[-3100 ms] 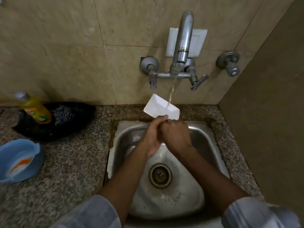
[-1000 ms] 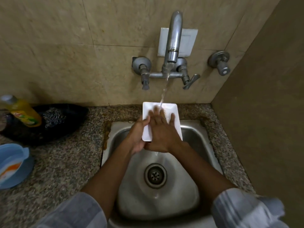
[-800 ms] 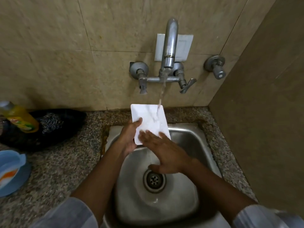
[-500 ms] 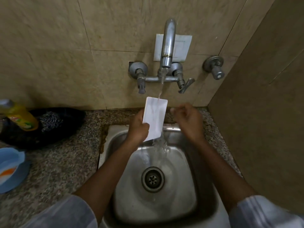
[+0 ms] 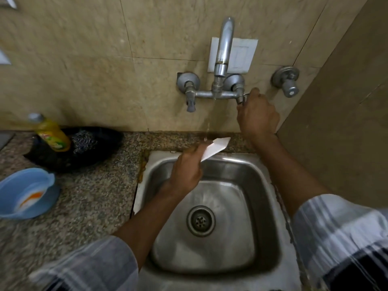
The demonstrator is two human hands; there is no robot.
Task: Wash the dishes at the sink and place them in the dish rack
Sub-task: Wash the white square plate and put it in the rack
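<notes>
The left hand [image 5: 186,171] grips the small white rectangular plate [image 5: 215,147], tilted above the steel sink [image 5: 260,175] so water drips off. The right hand [image 5: 257,114] seems curled round the grey metal tap handle [image 5: 242,98], probably to stop the water.

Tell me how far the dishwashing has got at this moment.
Rinse looks nearly finished: left hand holds the white plate over the sink, and the stream is thin. In hand: right hand at the tap handle. Left: racking; no dish rack shows.
</notes>
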